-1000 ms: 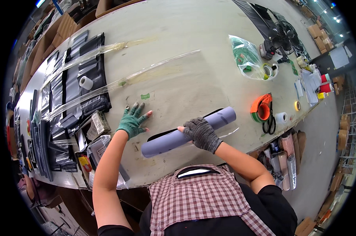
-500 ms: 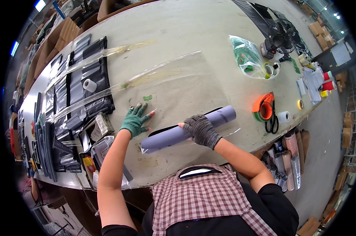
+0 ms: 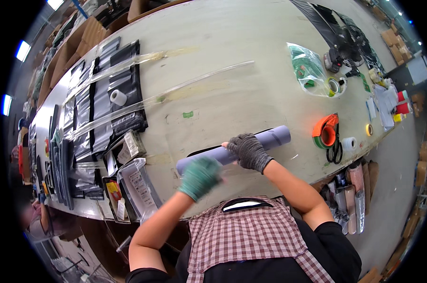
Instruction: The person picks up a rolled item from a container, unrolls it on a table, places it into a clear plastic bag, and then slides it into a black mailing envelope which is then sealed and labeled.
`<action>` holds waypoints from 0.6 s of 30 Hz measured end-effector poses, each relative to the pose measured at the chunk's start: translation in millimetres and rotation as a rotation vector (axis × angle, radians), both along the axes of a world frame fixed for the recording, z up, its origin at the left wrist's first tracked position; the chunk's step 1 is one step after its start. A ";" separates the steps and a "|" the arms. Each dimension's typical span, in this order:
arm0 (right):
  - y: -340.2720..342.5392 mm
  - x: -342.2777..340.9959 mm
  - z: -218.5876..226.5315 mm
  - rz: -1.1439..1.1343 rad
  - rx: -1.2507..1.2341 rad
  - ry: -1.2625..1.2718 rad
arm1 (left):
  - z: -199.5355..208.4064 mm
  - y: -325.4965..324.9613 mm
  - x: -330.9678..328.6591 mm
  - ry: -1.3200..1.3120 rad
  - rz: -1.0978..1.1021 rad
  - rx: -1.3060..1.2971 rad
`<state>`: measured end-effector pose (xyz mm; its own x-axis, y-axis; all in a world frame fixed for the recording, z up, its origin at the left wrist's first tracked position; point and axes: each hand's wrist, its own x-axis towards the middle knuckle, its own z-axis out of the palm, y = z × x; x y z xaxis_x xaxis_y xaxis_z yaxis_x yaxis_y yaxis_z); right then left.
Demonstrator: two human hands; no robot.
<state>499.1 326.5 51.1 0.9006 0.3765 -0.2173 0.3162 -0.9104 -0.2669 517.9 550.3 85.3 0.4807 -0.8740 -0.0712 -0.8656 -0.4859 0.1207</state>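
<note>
On the desk (image 3: 232, 104), near side: purple roll (image 3: 276, 137) | your right hand (image 3: 247, 151) covers its middle, your blurred left hand (image 3: 201, 177) its left end; I can't tell either grip | uneven pressure could skew it

A lavender roll (image 3: 218, 153) lies on its side on the bench (image 3: 223, 37), close to the near edge. It is smooth, slim and wound into a long tube, with a few darker marks near the right end. It slants, its right end farther away than its left. A thin black edge shows along the far side; its middle is partly hidden.
</note>
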 end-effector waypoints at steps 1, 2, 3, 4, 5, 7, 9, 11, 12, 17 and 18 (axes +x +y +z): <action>-1.4 1.4 0.0 0.009 -0.002 -0.005 | 0.7 -1.6 -22.1 0.003 -0.038 -0.123; -1.3 3.0 0.9 0.018 -0.012 0.000 | -12.6 3.4 -36.2 -0.056 -0.031 -0.106; 0.5 3.9 3.4 0.025 -0.020 0.006 | -36.2 14.5 -41.7 -0.101 0.022 -0.089; 1.9 5.8 4.1 0.028 -0.028 0.009 | -56.5 26.9 -42.9 -0.148 0.071 -0.073; 1.6 7.7 2.9 0.047 -0.049 0.027 | -63.8 37.5 -43.1 -0.116 0.109 -0.061; 3.0 10.0 5.5 0.050 -0.090 0.059 | -64.0 48.4 -41.9 -0.051 0.194 -0.051; 2.9 12.9 6.3 0.052 -0.108 0.073 | -56.1 46.3 -38.4 -0.224 0.203 -0.237; 1.8 11.7 4.1 0.046 -0.103 0.080 | -44.9 39.6 -36.1 -0.258 0.201 -0.348; 1.7 12.5 4.2 0.055 -0.093 0.091 | -42.2 36.1 -37.0 -0.207 0.202 -0.367; 0.0 24.4 12.3 0.075 -0.049 0.156 | -79.4 43.3 -43.2 -0.301 0.225 -0.221; -1.7 25.9 12.7 0.078 -0.034 0.159 | -77.7 42.3 -41.8 -0.300 0.196 -0.225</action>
